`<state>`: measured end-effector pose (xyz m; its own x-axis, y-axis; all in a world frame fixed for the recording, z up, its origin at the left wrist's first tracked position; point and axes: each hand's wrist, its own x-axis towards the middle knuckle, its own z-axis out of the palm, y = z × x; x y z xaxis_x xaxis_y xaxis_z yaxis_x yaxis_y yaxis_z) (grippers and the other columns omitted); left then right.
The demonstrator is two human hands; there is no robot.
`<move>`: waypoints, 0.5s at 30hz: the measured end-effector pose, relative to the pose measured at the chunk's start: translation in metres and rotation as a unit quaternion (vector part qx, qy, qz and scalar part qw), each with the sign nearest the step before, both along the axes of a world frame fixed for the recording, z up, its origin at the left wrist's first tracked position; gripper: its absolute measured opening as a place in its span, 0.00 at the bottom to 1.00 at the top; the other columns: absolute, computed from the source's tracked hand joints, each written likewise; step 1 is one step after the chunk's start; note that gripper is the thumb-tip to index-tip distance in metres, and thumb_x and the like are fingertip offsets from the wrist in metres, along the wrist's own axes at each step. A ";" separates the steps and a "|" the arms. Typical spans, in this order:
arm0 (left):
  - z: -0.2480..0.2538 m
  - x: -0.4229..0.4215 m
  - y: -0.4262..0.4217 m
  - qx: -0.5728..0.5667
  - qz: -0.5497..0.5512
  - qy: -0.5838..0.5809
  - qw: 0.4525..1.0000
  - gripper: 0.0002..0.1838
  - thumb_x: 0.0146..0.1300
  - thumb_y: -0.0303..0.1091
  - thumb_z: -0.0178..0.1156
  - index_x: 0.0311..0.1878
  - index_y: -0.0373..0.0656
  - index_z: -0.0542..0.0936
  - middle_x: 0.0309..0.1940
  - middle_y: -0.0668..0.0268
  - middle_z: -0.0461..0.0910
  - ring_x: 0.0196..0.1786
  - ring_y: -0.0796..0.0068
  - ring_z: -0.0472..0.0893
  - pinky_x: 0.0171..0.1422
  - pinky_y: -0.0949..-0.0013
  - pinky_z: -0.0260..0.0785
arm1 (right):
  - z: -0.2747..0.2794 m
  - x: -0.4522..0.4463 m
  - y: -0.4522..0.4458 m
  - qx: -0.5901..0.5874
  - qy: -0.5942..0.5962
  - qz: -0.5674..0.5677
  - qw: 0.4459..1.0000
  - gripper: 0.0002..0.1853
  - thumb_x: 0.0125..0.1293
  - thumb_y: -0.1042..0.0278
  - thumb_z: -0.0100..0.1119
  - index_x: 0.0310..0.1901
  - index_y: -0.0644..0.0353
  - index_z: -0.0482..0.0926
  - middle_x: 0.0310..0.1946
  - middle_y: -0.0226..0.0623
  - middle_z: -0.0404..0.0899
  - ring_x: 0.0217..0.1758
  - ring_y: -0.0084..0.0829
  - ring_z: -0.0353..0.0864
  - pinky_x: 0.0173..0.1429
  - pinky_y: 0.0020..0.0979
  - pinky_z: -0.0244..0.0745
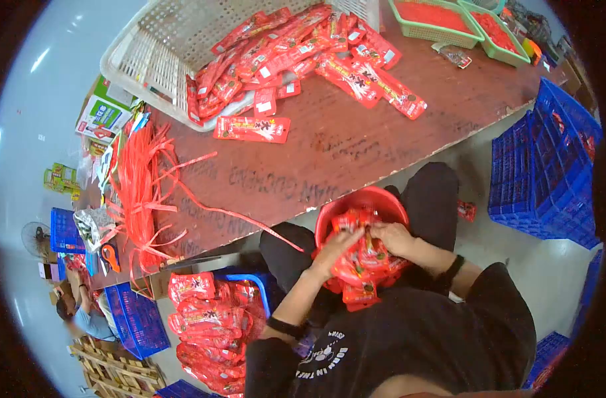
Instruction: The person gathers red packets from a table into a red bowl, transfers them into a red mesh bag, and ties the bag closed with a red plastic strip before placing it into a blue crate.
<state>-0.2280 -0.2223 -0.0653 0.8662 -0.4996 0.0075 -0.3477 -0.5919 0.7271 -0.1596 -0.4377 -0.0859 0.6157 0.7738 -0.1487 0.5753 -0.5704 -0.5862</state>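
Ribbons [142,189] hanging off the counter [316,159] could snag the left hand [337,252], down among packets [364,264] heaped over a bucket [382,198] so high some might spill, beside the right hand [394,239], and what either's fingers pinch I cannot tell

Clock centred on the view. Snack packets [359,262] just past centre: glossy plastic film, crinkled, hard highlights. Bucket [377,198] around them: smooth plastic, mild sheen. Same glossy film on the packet stack [207,322] at 7. Perforated basket [150,73] at 11: rigid plastic, dull. Mesh trays [442,32] at 1: plastic. Tabletop [303,166] toward 12: looks like painted wood, mostly matt, scuffed. Flat straps [140,192] at 9: plastic-looking, slight shine. Lattice crate [542,166] at 3: moulded plastic. T-shirt [409,338] at 5: matt cloth, printed lettering. Pallet [107,371] at 8: bare wood slats, rough-looking.
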 end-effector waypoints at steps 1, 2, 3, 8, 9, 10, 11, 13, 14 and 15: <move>0.010 -0.005 0.003 0.139 -0.048 -0.020 0.989 0.37 0.50 0.25 0.52 0.66 0.48 0.56 0.58 0.51 0.62 0.59 0.55 0.65 0.63 0.64 0.58 | 0.020 0.010 -0.005 -0.105 -0.008 0.095 0.990 0.06 0.53 0.70 0.47 0.33 0.57 0.73 0.34 0.42 0.76 0.40 0.44 0.76 0.39 0.42 0.71; 0.018 -0.003 0.011 0.156 -0.065 0.001 0.986 0.36 0.49 0.24 0.52 0.66 0.47 0.57 0.59 0.52 0.61 0.60 0.55 0.64 0.63 0.63 0.58 | 0.073 0.031 -0.004 -0.156 0.061 0.154 0.974 0.09 0.56 0.68 0.47 0.38 0.56 0.74 0.37 0.40 0.76 0.41 0.42 0.77 0.42 0.40 0.72; 0.028 0.003 0.021 0.172 -0.083 0.021 0.981 0.36 0.49 0.22 0.51 0.65 0.46 0.57 0.60 0.53 0.61 0.61 0.55 0.64 0.63 0.63 0.58 | 0.125 0.063 0.001 -0.206 0.128 0.210 0.947 0.12 0.58 0.66 0.47 0.43 0.55 0.75 0.40 0.38 0.77 0.43 0.40 0.77 0.45 0.39 0.72; 0.113 0.150 0.105 0.340 0.122 -0.164 0.918 0.29 0.52 0.30 0.57 0.60 0.46 0.63 0.61 0.55 0.60 0.60 0.54 0.64 0.62 0.63 0.59 | 0.143 0.249 0.054 0.048 -0.179 -0.298 0.936 0.15 0.57 0.60 0.52 0.40 0.61 0.72 0.36 0.46 0.76 0.40 0.48 0.75 0.41 0.41 0.72; 0.107 0.171 0.122 0.378 0.218 -0.279 0.855 0.26 0.53 0.33 0.59 0.57 0.46 0.67 0.61 0.55 0.60 0.58 0.53 0.66 0.60 0.61 0.60 | 0.121 0.278 0.071 0.057 -0.276 -0.337 0.899 0.16 0.56 0.60 0.54 0.41 0.63 0.72 0.38 0.47 0.76 0.42 0.47 0.75 0.42 0.40 0.72; 0.097 0.179 0.137 0.379 0.219 -0.283 0.853 0.26 0.53 0.33 0.59 0.57 0.46 0.67 0.61 0.55 0.60 0.58 0.53 0.66 0.60 0.61 0.60 | 0.110 0.288 0.078 0.060 -0.279 -0.337 0.897 0.16 0.56 0.60 0.54 0.41 0.63 0.72 0.38 0.47 0.76 0.42 0.47 0.75 0.42 0.40 0.72; 0.088 0.188 0.156 0.383 0.253 -0.227 0.859 0.23 0.54 0.36 0.59 0.54 0.46 0.68 0.59 0.55 0.61 0.55 0.52 0.68 0.58 0.58 0.61 | 0.104 0.298 0.087 -0.041 -0.248 -0.292 0.923 0.18 0.54 0.61 0.56 0.42 0.64 0.72 0.39 0.47 0.75 0.44 0.46 0.74 0.44 0.41 0.72; 0.078 0.194 0.180 0.379 0.285 -0.164 0.865 0.21 0.55 0.39 0.58 0.52 0.46 0.70 0.57 0.56 0.62 0.53 0.52 0.69 0.56 0.55 0.62 | 0.119 0.293 0.090 -0.187 -0.138 -0.204 0.951 0.23 0.49 0.61 0.62 0.46 0.63 0.72 0.43 0.48 0.73 0.50 0.45 0.71 0.49 0.43 0.71; 0.074 0.193 0.191 0.340 0.261 -0.148 0.891 0.18 0.57 0.38 0.56 0.50 0.45 0.71 0.51 0.56 0.66 0.49 0.52 0.70 0.54 0.54 0.62 | 0.118 0.286 0.080 -0.167 -0.196 -0.209 0.943 0.24 0.47 0.61 0.63 0.46 0.61 0.72 0.43 0.47 0.73 0.50 0.45 0.71 0.50 0.43 0.71; 0.071 0.198 0.200 0.300 0.237 -0.133 0.914 0.16 0.58 0.37 0.54 0.49 0.45 0.72 0.45 0.56 0.69 0.46 0.53 0.71 0.51 0.54 0.63 | 0.114 0.283 0.064 -0.146 -0.255 -0.214 0.932 0.26 0.45 0.60 0.65 0.47 0.59 0.72 0.43 0.47 0.72 0.51 0.46 0.71 0.51 0.43 0.70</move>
<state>-0.0305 -0.0228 0.0058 0.9938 -0.0514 0.0981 -0.0657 -0.9866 0.1494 0.1229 -0.3739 0.0281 0.9066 0.4139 0.0815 0.4200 -0.9037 -0.0826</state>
